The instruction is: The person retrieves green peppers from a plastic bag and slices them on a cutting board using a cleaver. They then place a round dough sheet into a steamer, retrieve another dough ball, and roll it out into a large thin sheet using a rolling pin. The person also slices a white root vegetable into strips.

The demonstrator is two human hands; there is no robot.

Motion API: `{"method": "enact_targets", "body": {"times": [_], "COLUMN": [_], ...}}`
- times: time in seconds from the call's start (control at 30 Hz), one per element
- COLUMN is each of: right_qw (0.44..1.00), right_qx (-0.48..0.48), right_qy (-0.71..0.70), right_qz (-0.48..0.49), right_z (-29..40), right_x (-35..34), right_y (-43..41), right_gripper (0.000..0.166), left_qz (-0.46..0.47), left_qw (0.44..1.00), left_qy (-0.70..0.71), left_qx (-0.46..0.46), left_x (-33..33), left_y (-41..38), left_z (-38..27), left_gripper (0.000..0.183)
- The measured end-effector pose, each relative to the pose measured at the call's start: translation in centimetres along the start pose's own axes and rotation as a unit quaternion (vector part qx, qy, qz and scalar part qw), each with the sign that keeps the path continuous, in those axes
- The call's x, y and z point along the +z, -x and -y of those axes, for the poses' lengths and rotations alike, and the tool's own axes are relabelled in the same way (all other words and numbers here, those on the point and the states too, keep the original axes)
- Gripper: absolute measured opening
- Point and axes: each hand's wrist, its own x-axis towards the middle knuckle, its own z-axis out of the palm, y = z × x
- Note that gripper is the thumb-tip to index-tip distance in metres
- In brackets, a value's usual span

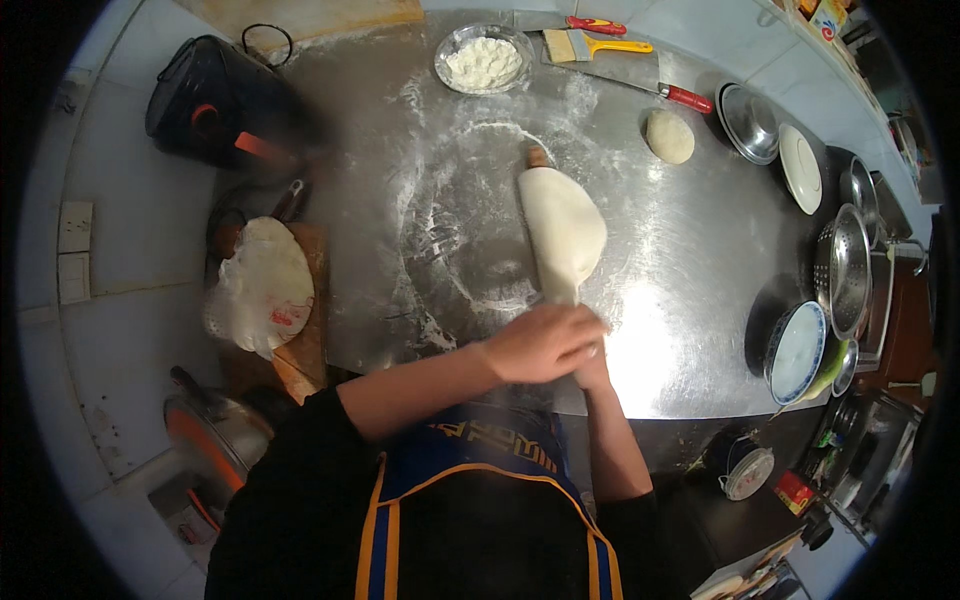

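A pale sheet of dough (pixel 564 221) hangs folded around a wooden rolling pin (pixel 537 157), whose far end pokes out at the top. My left hand (pixel 546 343) is curled over the near end of the dough, which narrows to a pinched strip beside the fingers. Crossed beneath it, my right hand (pixel 594 367) is mostly hidden, so its grip does not show. Below the dough, the steel worktop (pixel 480 225) bears a rough ring of flour.
Beyond lie a bowl of flour (pixel 484 61), a pastry brush (pixel 596 46), a red-handled blade (pixel 686 97) and a dough ball (pixel 670 136). Bowls and a colander (pixel 843 271) line the right edge. At left are a plastic-covered round stack (pixel 264 285) and a dark container (pixel 206 105).
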Motion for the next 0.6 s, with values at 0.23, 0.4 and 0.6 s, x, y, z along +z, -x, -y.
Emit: {"method": "enact_targets", "body": {"times": [0.23,0.4,0.6], "right_qw": [0.994,0.992,0.992], "right_qx": [-0.046,-0.04,-0.029], "right_qy": [-0.073,-0.025,-0.02], "right_qz": [-0.063,-0.114,-0.119], "right_z": [7.8,9.1,7.2], "right_x": [-6.4,-7.8,-7.7], "right_y": [3.0,3.5,5.6], "right_gripper": [0.027,0.023,0.023], "left_qz": [-0.027,0.195,-0.15], "left_qw": [0.989,0.976,0.939], "left_qy": [-0.057,-0.082,-0.309], "left_qx": [0.135,0.05,0.028], "left_x": [8.7,10.0,0.3], "left_y": [5.1,-2.0,4.1], "left_z": [2.6,4.3,10.8], "left_gripper": [0.041,0.034,0.042]}}
